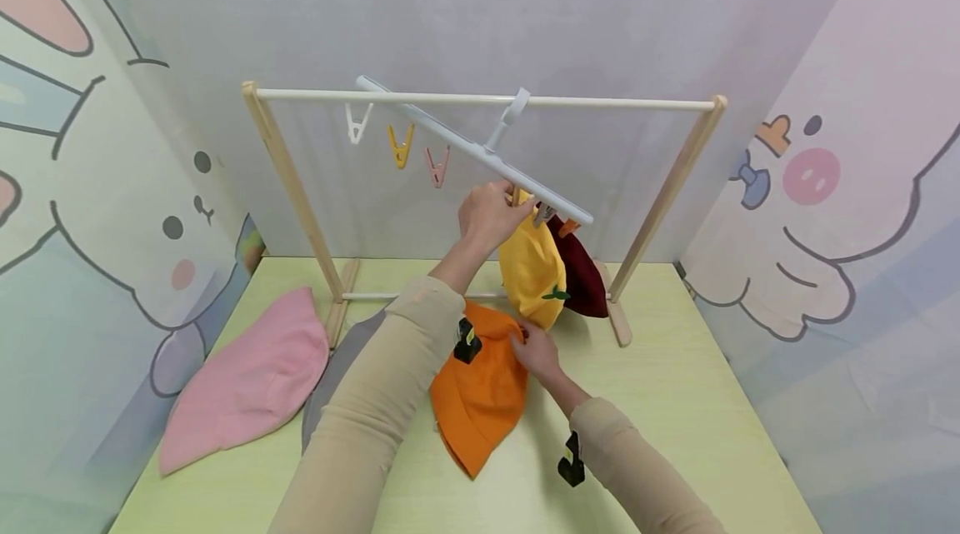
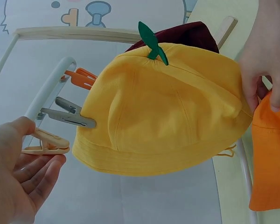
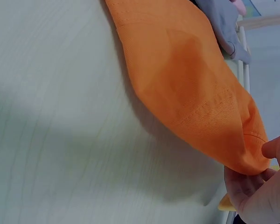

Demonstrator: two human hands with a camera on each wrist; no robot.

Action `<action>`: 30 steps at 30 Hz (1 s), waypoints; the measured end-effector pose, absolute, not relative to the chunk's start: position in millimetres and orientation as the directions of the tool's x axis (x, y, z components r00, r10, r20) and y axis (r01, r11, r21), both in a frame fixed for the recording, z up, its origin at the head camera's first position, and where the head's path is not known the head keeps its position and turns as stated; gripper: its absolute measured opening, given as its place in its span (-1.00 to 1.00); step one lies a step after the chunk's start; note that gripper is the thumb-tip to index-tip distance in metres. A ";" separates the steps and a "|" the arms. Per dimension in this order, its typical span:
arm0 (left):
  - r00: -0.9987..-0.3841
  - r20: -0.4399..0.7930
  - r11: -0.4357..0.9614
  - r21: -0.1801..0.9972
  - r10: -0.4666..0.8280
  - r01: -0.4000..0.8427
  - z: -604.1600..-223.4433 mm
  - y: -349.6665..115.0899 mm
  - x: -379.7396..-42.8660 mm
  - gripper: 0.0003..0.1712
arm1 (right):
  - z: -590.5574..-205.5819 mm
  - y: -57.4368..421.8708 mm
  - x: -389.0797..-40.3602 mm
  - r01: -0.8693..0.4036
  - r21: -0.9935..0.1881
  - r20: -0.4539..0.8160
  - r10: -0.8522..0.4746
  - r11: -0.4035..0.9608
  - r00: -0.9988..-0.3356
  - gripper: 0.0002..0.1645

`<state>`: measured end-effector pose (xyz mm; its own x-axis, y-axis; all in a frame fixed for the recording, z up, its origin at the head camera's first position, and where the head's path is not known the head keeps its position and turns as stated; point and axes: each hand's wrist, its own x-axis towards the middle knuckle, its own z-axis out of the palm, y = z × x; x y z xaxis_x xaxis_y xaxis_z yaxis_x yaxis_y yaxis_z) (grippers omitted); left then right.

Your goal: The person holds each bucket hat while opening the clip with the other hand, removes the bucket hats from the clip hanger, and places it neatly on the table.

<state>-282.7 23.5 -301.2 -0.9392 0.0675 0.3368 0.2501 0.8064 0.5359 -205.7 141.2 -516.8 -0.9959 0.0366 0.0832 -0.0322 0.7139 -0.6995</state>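
Observation:
My left hand [image 1: 491, 213] is up at the light blue clip hanger [image 1: 442, 131]. In the left wrist view its thumb and fingers pinch a beige clothespin [image 2: 50, 142]. A yellow bucket hat [image 2: 163, 107] with a green sprout hangs beside it from a grey clothespin [image 2: 67, 115]. Behind that, a dark maroon hat [image 1: 581, 274] hangs near an orange clothespin [image 2: 83, 78]. Lower down, my right hand [image 1: 538, 352] grips one end of an orange hat [image 1: 487, 392], thumb on one side and fingers on the other. The orange hat slants down toward the table.
The hanger hangs tilted from the rod of a wooden rack [image 1: 652, 192]. White [image 1: 357, 124], yellow [image 1: 401, 147] and pink [image 1: 437, 167] clothespins hang at its left. A pink hat [image 1: 247, 384] and a grey hat [image 1: 330, 388], partly behind my left arm, lie on the table [image 1: 675, 401].

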 end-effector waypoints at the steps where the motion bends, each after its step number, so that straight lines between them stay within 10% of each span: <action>1: -0.939 0.337 0.806 0.536 0.068 0.251 -301.2 23.5 -282.6 -0.60 | -517.4 142.3 -205.1 -0.040 -0.693 0.088 0.029 0.719 -0.996 -0.66; 17: -0.935 0.348 0.800 0.540 0.070 0.261 -301.9 24.2 -282.4 -0.62 | -522.0 154.8 -200.0 -0.083 -0.682 0.101 -0.019 0.727 -0.995 -0.58; 30: -0.939 0.337 0.806 0.537 0.067 0.250 -301.1 23.7 -283.1 -0.61 | -525.6 161.1 -190.8 -0.335 -0.406 0.280 -0.234 0.850 -0.931 -0.58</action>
